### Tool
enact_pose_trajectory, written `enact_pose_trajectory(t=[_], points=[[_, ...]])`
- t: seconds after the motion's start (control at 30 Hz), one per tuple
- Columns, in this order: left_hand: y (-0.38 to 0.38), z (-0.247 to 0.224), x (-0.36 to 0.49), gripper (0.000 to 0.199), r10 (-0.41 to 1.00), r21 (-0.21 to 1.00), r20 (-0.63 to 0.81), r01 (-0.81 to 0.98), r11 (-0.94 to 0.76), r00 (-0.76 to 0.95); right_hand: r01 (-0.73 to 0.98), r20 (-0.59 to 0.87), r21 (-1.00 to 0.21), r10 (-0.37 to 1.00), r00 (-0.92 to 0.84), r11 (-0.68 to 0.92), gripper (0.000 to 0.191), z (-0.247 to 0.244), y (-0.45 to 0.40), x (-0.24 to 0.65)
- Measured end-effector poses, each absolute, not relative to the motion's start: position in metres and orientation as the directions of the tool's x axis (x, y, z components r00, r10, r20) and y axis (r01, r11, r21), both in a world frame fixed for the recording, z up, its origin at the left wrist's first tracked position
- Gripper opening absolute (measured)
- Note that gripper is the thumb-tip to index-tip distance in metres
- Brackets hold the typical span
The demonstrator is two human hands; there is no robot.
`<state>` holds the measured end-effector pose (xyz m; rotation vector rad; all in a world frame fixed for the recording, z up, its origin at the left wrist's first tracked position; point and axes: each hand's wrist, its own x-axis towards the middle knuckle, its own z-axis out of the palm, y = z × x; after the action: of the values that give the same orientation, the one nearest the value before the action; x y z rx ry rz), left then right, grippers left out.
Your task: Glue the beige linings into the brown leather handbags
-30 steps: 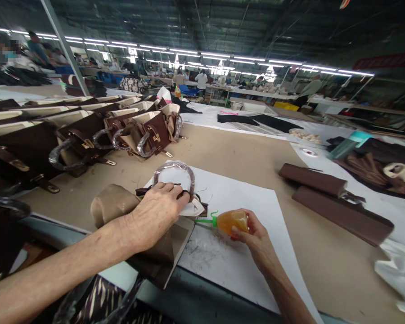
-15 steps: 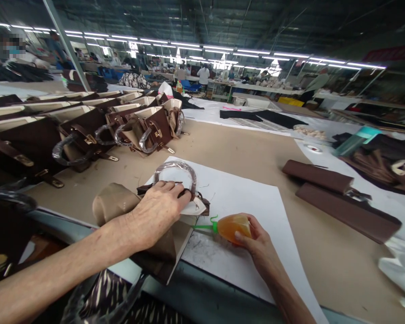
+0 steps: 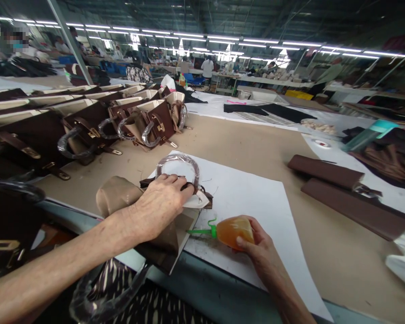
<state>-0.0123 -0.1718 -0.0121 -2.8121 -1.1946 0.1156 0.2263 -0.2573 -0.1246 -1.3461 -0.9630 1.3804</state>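
A brown handbag [image 3: 162, 245] lies on its side at the table's near edge, its tan inside partly showing. My left hand [image 3: 167, 198] is closed on its upper part, just below a plastic-wrapped handle [image 3: 178, 157]; the fingertips are partly hidden. A second wrapped handle [image 3: 104, 297] hangs over the near edge. In my right hand [image 3: 261, 243] is a squeeze bottle [image 3: 234, 231] of amber liquid, held on its side. Its thin green nozzle [image 3: 202, 231] points left, with the tip at the bag's pale edge; whether it touches, I cannot tell.
White paper [image 3: 256, 198] lies under the bag on a tan table cover [image 3: 243, 139]. Rows of brown handbags [image 3: 84, 123] stand at the left. Two dark brown folded pieces [image 3: 354, 204] and a teal-lidded bottle [image 3: 371, 135] are at the right. People work farther back.
The nozzle tip has shifted a little toward me along the bag's edge. My left hand keeps its place on the bag. The camera view has turned slightly.
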Motion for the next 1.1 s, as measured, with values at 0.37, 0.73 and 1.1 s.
enact_pose_trajectory(t=[0.37,0.73,1.1], points=[[-0.174,-0.011,-0.011,0.023,0.734,-0.12,-0.066,0.725,-0.678,0.676,-0.211,-0.256,-0.944,0.966,-0.021,-0.254,0.045,-0.131,-0.274,0.218],[-0.172,-0.017,-0.013,0.028,0.725,-0.141,-0.051,0.714,-0.686,0.687,-0.258,-0.273,-0.927,0.961,-0.037,-0.273,0.047,-0.128,-0.292,0.212],[-0.17,-0.017,-0.016,0.028,0.723,-0.16,-0.035,0.71,-0.686,0.69,-0.354,-0.345,-0.88,0.938,0.016,-0.317,0.047,-0.119,-0.309,0.2]])
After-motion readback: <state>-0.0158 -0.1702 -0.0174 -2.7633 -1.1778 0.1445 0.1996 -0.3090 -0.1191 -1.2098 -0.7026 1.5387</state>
